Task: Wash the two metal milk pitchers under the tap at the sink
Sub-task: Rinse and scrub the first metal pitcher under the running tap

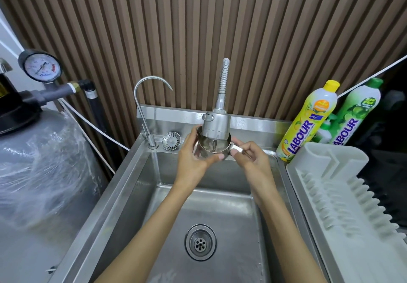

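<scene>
Your left hand [193, 152] is wrapped around the body of the metal milk pitcher [208, 149], fingers curled behind its far side and the thumb pressed across the near wall. Your right hand [251, 157] pinches the pitcher's flat metal handle [236, 150], which sticks out to the right, between thumb and fingers.

The pitcher is polished steel, mirror-bright, with a thin rim. It is held roughly upright above the back of the sink [136, 172], its open mouth right under the tap's spray head [215, 125]. Water glints inside it, and the head's lower edge overlaps the rim from your view. The spray head hangs from a ribbed flexible hose [223, 75].

Below your forearms lies the steel basin with its round drain [200, 242]. On the back ledge to the left stand a slim gooseneck tap [143, 97] and, just beside it, a loose strainer plug [171, 140].

To the right, two dish-soap bottles lean against the slatted wall [198, 29]. The yellow-capped bottle [308, 119] carries lemon pictures and the green-capped bottle [354, 115] carries limes. Both read "LABOUR" in large blue letters, and the smaller print cannot be read. A white plastic drying rack [330, 183] sits in front of them.

At far left, a pressure gauge [41, 65] tops a grey tank [44, 161] wrapped in clear film. Its dial figures are too small to read.
</scene>
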A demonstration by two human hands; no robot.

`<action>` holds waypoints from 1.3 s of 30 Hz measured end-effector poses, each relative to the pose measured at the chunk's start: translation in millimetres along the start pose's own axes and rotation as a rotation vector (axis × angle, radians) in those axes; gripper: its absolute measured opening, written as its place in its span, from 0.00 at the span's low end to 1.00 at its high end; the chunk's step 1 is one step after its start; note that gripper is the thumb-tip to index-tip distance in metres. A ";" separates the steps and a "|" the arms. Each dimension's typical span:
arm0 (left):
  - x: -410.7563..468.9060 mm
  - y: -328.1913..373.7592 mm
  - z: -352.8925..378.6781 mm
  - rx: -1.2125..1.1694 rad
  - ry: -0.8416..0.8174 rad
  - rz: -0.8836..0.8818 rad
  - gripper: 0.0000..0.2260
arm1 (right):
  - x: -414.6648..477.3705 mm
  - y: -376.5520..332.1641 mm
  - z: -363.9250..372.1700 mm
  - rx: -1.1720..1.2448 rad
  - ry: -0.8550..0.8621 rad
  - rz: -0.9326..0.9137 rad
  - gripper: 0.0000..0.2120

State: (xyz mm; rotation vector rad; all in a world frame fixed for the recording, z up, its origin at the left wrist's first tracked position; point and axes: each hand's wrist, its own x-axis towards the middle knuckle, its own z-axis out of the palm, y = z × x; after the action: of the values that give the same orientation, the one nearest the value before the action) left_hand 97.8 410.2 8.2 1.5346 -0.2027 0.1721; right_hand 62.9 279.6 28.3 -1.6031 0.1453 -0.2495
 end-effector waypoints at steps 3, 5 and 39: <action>-5.5 2.8 -7.6 0.182 0.059 0.141 0.35 | 0.3 11.8 3.9 0.173 -0.092 0.073 0.11; -10.3 7.7 -10.6 0.286 0.090 0.200 0.35 | -0.9 17.8 7.0 0.317 -0.141 0.125 0.09; -17.9 19.9 -10.1 0.308 0.163 0.183 0.36 | -5.0 16.7 18.3 0.327 -0.081 0.070 0.07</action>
State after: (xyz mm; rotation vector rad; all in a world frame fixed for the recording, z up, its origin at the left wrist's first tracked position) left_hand 75.9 421.2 23.0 1.7975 -0.1925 0.4904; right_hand 63.7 297.7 10.7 -1.2784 0.0923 -0.1453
